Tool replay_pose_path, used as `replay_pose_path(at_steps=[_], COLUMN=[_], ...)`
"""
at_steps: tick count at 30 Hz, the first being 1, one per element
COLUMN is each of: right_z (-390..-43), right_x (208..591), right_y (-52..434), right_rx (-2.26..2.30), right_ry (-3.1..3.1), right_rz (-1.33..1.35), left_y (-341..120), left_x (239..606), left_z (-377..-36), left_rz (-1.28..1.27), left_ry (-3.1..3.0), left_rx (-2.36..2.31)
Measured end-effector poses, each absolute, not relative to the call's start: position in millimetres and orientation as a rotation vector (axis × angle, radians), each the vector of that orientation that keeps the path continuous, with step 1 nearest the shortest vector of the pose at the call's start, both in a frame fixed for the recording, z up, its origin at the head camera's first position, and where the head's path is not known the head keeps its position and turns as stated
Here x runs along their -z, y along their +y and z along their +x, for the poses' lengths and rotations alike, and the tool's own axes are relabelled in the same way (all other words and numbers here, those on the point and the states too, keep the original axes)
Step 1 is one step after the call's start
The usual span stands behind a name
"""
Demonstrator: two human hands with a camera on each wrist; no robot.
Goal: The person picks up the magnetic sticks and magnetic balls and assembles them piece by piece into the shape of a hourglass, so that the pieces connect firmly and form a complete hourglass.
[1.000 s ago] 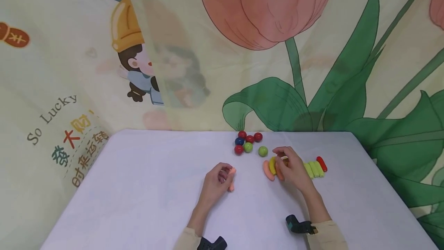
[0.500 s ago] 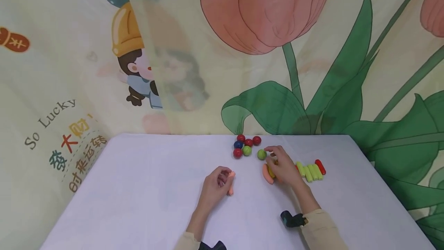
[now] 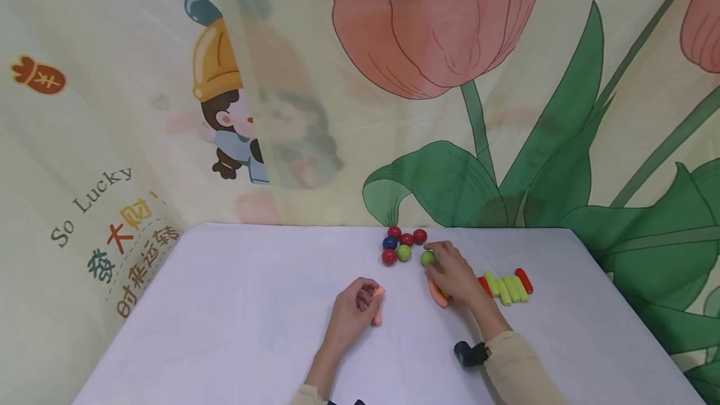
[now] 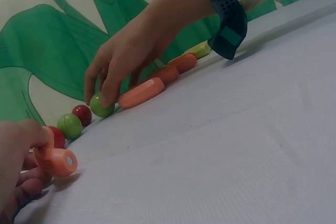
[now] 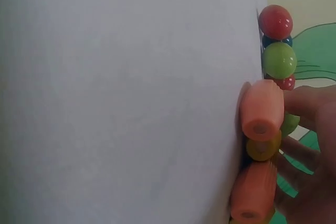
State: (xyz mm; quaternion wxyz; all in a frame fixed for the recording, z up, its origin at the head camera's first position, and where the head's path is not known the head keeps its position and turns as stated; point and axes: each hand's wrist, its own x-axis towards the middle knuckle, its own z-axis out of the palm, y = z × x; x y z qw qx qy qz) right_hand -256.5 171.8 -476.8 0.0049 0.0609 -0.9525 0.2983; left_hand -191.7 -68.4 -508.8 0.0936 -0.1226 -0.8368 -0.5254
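Note:
My left hand [image 3: 350,312] pinches a peach-coloured, stick-like piece [image 3: 379,306] low over the white table. In the left wrist view, this piece [image 4: 59,161] shows a round hole in its end. Farther right, my right hand [image 3: 458,279] reaches down to a green ball [image 3: 427,258]. Its thumb and a finger straddle that green ball [image 4: 101,106] at the table surface. Under the right palm lies a row of sticks, partly hidden: a peach one [image 3: 437,294] in front, then a yellow one [image 5: 262,149] and an orange one [image 5: 254,192] in the right wrist view.
Left of the right hand, several balls cluster near the table's back edge: red [image 3: 389,257], blue [image 3: 389,243] and green [image 3: 404,253]. To its right lie several yellow-green sticks [image 3: 506,289] and a red one [image 3: 524,280]. A printed cloth [image 3: 304,205] hangs behind the table.
My right hand has moved left from over the yellow and orange sticks to the single green ball. The left hand keeps holding its peach piece in nearly the same place.

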Motion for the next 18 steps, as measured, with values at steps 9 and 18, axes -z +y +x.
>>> replay_pose_path(at_steps=[9,18], right_z=[-258.0,-257.4], right_x=[476.4,478.5], right_y=[167.0,163.9], right_rx=[-0.866,-1.078], right_ry=[-2.987,-2.975], right_rz=[0.256,0.199], left_y=[-67.5,-69.8], left_x=[508.7,509.6], left_z=[-192.5,-192.6], left_rz=[-0.352,-0.342], left_ry=[-2.508,-2.512], left_rx=[1.573,1.563])
